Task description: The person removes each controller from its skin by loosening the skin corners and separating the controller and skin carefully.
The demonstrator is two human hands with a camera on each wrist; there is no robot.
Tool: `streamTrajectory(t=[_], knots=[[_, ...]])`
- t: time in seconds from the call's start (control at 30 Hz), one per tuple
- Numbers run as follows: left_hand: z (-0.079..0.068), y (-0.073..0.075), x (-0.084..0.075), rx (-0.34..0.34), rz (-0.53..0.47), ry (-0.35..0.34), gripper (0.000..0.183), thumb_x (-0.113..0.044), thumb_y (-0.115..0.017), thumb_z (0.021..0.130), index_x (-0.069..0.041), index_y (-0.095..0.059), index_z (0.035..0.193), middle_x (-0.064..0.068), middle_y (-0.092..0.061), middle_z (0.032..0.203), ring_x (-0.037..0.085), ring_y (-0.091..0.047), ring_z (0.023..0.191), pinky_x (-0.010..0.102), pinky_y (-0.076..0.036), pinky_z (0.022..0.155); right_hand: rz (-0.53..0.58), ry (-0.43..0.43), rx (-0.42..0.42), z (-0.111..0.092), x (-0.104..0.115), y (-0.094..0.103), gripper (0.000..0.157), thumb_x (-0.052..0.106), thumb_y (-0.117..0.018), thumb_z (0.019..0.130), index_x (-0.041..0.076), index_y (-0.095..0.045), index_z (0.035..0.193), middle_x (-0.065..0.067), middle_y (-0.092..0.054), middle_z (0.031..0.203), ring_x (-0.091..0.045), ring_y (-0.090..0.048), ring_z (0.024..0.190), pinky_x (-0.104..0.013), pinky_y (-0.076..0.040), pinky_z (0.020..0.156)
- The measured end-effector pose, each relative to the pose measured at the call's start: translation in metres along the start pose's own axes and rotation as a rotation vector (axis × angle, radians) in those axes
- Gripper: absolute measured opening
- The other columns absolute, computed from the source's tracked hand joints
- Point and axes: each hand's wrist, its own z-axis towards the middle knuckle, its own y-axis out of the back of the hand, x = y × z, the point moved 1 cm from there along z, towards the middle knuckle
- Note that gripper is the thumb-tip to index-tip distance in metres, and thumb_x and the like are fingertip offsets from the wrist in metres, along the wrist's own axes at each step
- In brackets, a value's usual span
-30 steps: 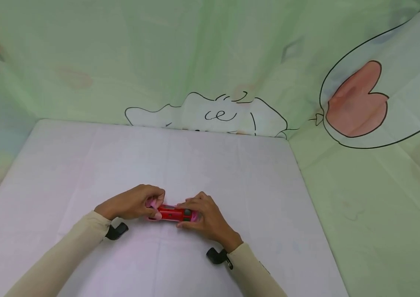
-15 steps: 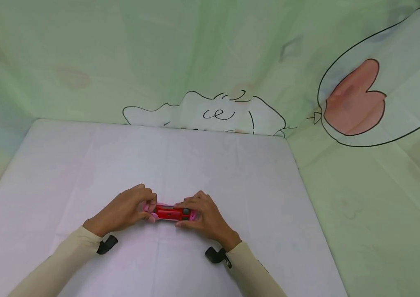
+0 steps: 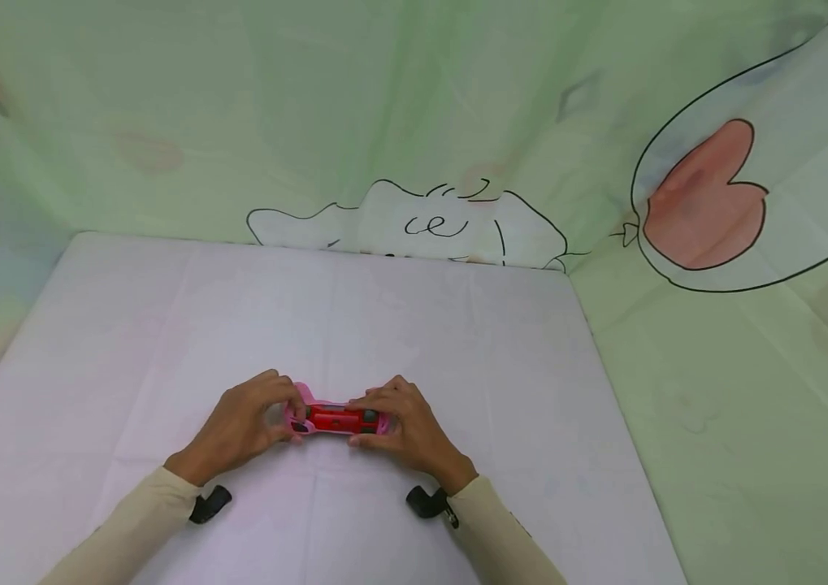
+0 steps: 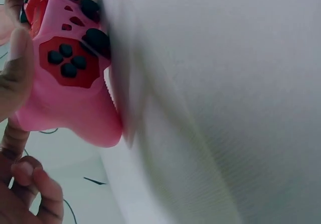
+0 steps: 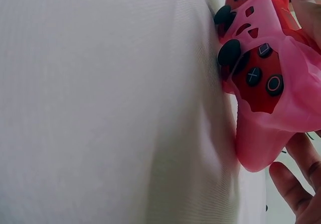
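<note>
A red game controller [image 3: 336,418] in a pink silicone cover [image 4: 65,111] stands on its stick side on the table, its red back edge facing up. Black direction buttons [image 4: 67,61] and thumbsticks show in the left wrist view; cross and circle buttons [image 5: 264,79] show in the right. My left hand [image 3: 241,418] pinches the left end, thumb and fingers at the cover's edge by the shoulder buttons. There, a pink flap of cover [image 3: 302,392] sticks up beyond the fingers. At the other end, my right hand [image 3: 406,426] grips the controller between thumb and fingers.
A white cloth covers the table [image 3: 494,366] and has soft creases. Behind and to the right hangs a pale green printed curtain [image 3: 457,97] with a heart balloon drawing. Black camera mounts [image 3: 424,504] sit at both wrists.
My left hand has shifted slightly left and toward me, and the pink cover now shows more at the controller's left end. My right hand keeps its hold in place.
</note>
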Motion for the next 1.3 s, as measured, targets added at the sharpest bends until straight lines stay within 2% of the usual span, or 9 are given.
streamTrajectory(t=[0.1,0.2,0.37,0.5,0.67,0.8,0.9,1.03,1.3], knots=[[-0.0027,-0.0012,0.0005,-0.064,0.015,-0.026,0.044,-0.026,-0.097,0.053,-0.031,-0.064,0.081,-0.016,-0.059,0.080,0.009,-0.055,0.079,0.022,-0.048,0.067,0.012,-0.006,0.003,-0.0004,-0.0007,-0.0009,0.048,0.061,-0.076,0.077,0.041,-0.070,0.121,0.019,-0.070,0.115,-0.001,-0.050,0.109,-0.036,-0.044,0.094],[-0.0037,-0.0013,0.0001,-0.096,0.026,-0.043,0.042,-0.027,-0.096,0.052,-0.031,-0.065,0.080,-0.015,-0.058,0.077,0.009,-0.055,0.076,0.022,-0.049,0.065,0.015,-0.007,-0.002,-0.0008,-0.0008,-0.0012,0.048,0.060,-0.077,0.077,0.041,-0.070,0.120,0.019,-0.070,0.114,-0.001,-0.050,0.109,-0.036,-0.044,0.094],[-0.0036,-0.0008,-0.0006,-0.080,-0.007,0.001,0.041,-0.026,-0.096,0.052,-0.031,-0.065,0.079,-0.016,-0.059,0.077,0.010,-0.058,0.075,0.023,-0.050,0.066,0.034,-0.004,-0.013,-0.0013,-0.0003,-0.0017,0.047,0.055,-0.081,0.076,0.040,-0.071,0.120,0.020,-0.070,0.114,-0.002,-0.050,0.110,-0.037,-0.044,0.094],[-0.0054,-0.0006,-0.0009,-0.082,-0.010,0.047,0.042,-0.026,-0.096,0.051,-0.030,-0.063,0.077,-0.012,-0.059,0.074,0.012,-0.057,0.071,0.021,-0.045,0.062,0.040,0.001,-0.015,-0.0014,-0.0005,-0.0028,0.048,0.055,-0.081,0.076,0.041,-0.070,0.120,0.022,-0.069,0.115,-0.001,-0.050,0.112,-0.038,-0.043,0.095],[-0.0075,-0.0013,-0.0011,-0.100,0.049,0.027,0.044,-0.028,-0.096,0.051,-0.029,-0.062,0.079,-0.008,-0.057,0.071,0.009,-0.051,0.067,0.018,-0.039,0.059,0.036,0.001,-0.012,-0.0002,0.0001,-0.0014,0.047,0.057,-0.080,0.076,0.042,-0.070,0.120,0.022,-0.070,0.114,0.000,-0.050,0.112,-0.037,-0.044,0.095],[-0.0057,0.0001,-0.0039,-0.070,0.070,0.016,0.043,-0.028,-0.096,0.053,-0.029,-0.060,0.077,-0.011,-0.056,0.072,0.006,-0.049,0.070,0.018,-0.041,0.058,0.029,-0.012,0.001,0.0004,0.0011,-0.0001,0.047,0.055,-0.080,0.076,0.041,-0.070,0.120,0.020,-0.070,0.114,0.001,-0.049,0.112,-0.036,-0.043,0.096],[-0.0048,-0.0008,-0.0059,-0.029,0.037,0.021,0.043,-0.027,-0.096,0.055,-0.031,-0.058,0.075,-0.015,-0.055,0.074,0.008,-0.051,0.074,0.019,-0.044,0.061,0.025,-0.019,0.012,-0.0004,0.0007,-0.0001,0.046,0.054,-0.081,0.077,0.039,-0.072,0.119,0.020,-0.070,0.115,0.001,-0.049,0.112,-0.037,-0.042,0.097],[-0.0050,-0.0028,-0.0073,-0.010,0.001,0.003,0.042,-0.028,-0.095,0.056,-0.032,-0.057,0.074,-0.016,-0.053,0.076,0.009,-0.051,0.078,0.020,-0.044,0.061,0.027,-0.005,0.010,-0.0014,-0.0010,0.0002,0.045,0.054,-0.081,0.077,0.036,-0.073,0.118,0.020,-0.070,0.115,-0.001,-0.049,0.113,-0.039,-0.041,0.099],[-0.0089,-0.0007,-0.0069,-0.005,0.142,-0.077,0.034,-0.028,-0.094,0.062,-0.033,-0.061,0.073,-0.021,-0.055,0.080,0.000,-0.042,0.080,0.018,-0.045,0.059,0.040,0.007,0.013,-0.0011,-0.0034,-0.0015,0.047,0.060,-0.075,0.079,0.037,-0.071,0.120,0.022,-0.069,0.116,-0.001,-0.048,0.115,-0.038,-0.043,0.099]])
